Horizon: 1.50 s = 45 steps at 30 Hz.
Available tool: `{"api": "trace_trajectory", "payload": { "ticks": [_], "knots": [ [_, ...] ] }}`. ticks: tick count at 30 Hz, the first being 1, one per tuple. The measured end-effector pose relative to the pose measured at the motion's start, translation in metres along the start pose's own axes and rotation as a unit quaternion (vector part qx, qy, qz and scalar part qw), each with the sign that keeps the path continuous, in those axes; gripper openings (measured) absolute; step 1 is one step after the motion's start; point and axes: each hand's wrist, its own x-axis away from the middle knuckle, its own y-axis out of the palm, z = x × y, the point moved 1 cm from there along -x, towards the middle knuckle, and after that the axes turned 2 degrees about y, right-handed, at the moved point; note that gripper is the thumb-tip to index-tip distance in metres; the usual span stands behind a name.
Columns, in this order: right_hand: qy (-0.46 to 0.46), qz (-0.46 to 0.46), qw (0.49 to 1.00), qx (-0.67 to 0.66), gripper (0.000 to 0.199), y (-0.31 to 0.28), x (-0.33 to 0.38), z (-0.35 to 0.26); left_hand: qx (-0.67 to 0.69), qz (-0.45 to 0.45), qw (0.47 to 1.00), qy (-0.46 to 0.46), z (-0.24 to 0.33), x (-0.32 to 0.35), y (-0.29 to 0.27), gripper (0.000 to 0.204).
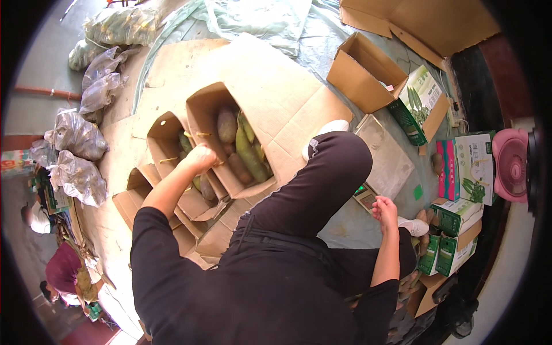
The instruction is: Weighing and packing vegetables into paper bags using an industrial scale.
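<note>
My left hand is closed on the side wall of an open cardboard box, where a bit of yellow strap shows by the fingers. Inside that box lie long green gourds and brownish, rounder produce. A second open box, also with produce in it, stands against its left side. My right hand hovers beside the scale's small display, fingers curled together in a pinch. Whatever they may hold is too small to make out. The scale's flat metal platform lies beyond it.
Filled plastic bags line the left side. Flattened cardboard covers the floor ahead. An open brown carton, printed green-and-white boxes and a pink fan stand on the right. Another person is at the far left.
</note>
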Motion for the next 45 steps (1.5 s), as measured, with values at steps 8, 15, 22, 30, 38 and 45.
{"api": "trace_trajectory", "payload": {
  "ticks": [8, 15, 22, 30, 38, 45],
  "knots": [
    [-0.050, 0.002, 0.998, -0.027, 0.014, 0.002, 0.000, -0.016, -0.005, 0.016, 0.999, -0.045, 0.015, 0.023, 0.016, 0.016],
    [-0.106, -0.021, 0.993, -0.043, 0.016, -0.008, -0.005, -0.004, 0.059, -0.033, 0.996, -0.057, 0.021, 0.022, 0.002, 0.016],
    [-0.168, 0.028, 0.982, -0.082, 0.015, -0.037, 0.018, -0.011, 0.257, -0.029, 0.960, -0.105, 0.044, -0.019, -0.091, 0.040],
    [-0.243, 0.081, 0.961, -0.103, 0.017, -0.132, 0.050, -0.009, 0.284, 0.297, 0.906, 0.099, 0.172, -0.112, -0.289, 0.029],
    [-0.157, 0.275, 0.924, -0.215, 0.017, -0.267, 0.071, 0.088, 0.173, 0.257, 0.912, 0.269, 0.330, -0.182, -0.348, 0.028],
    [-0.020, 0.362, 0.868, -0.339, 0.026, -0.339, 0.056, 0.173, 0.097, 0.218, 0.948, 0.213, 0.348, -0.199, -0.345, 0.028]
  ]
}}
